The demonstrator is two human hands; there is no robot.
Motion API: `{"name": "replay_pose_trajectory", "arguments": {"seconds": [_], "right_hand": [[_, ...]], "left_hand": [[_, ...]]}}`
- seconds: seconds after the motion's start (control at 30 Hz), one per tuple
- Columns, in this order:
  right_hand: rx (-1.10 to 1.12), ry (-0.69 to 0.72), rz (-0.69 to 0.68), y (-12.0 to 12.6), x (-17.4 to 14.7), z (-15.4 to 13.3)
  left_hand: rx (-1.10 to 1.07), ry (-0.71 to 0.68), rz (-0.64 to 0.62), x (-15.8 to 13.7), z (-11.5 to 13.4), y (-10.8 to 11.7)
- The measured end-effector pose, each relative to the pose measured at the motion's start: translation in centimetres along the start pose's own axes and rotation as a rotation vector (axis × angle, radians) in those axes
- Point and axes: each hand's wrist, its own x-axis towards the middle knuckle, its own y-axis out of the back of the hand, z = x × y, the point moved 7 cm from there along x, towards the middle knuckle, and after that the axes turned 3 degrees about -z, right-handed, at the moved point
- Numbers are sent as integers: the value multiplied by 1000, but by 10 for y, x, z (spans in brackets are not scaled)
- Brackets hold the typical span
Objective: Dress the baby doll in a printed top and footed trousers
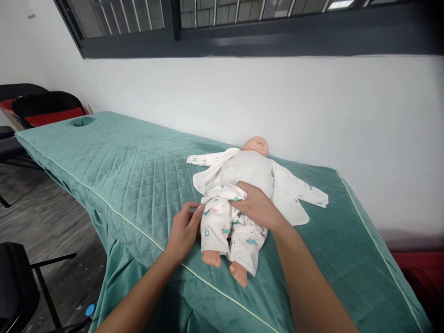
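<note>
Two bare forearms (312,277) reach in over the near edge of a green quilted bed (145,185); low at the left, on the dark floor (62,199), stands a black chair (17,282), with a blue cap (90,310) close to the bed's drape. On the bed lies a doll (248,169), head toward the wall and feet (211,258) toward the person; both feet poke out of the hems of white printed trousers (215,224). At the trousers' left side is the left hand (184,229), fingers curled and thumb drawn close to them (whether cloth is caught between, I cannot tell); the right hand (258,206) reaches across the front and pinches the bunched waistband between thumb and fingers. Beyond the waistband the doll's white torso shows; a white jacket (291,194) lies open under it, its flaps spread to both sides, its printed sleeves stretched out left and right. Farther on is the doll's head (256,144), near the wall (243,92); at the bed's far left end is a round hole (82,121), and behind that end are black-and-red chairs (52,108); above the wall runs a dark-framed window (225,46) with bars.
</note>
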Motion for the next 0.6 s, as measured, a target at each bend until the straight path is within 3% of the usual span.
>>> {"name": "replay_pose_trajectory", "arguments": {"seconds": [0.3, 0.6], "right_hand": [[9, 19, -59, -2, 0, -2], [91, 53, -92, -3, -3, -7]], "left_hand": [[-6, -34, -289, -65, -12, -5], [81, -68, -311, -63, -11, -4]]}}
